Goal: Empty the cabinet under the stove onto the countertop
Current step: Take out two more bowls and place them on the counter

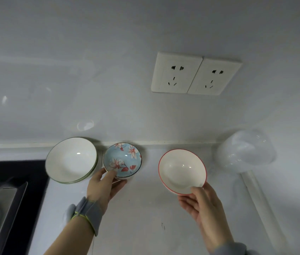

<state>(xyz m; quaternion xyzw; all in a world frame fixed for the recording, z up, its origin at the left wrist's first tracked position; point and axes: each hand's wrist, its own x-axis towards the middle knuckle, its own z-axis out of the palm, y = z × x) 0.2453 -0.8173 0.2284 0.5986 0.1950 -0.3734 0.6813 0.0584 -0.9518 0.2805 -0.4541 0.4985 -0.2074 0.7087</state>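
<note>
a small blue bowl (pixel 122 159) w/ red-white flowers inside is gripped at its near rim by the left hand (pixel 105 186), thumb in, fingers curled under, low over the countertop (pixel 141 214) just beside a stack of white green-rimmed bowls (pixel 72 160). a white red-rimmed bowl (pixel 181 171) is pinched at its near edge by the right hand (pixel 200 207), held tilted above the counter.

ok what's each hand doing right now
Left hand: grips the small blue floral ceramic bowl.
Right hand: grips the white red-rimmed ceramic bowl.
</note>
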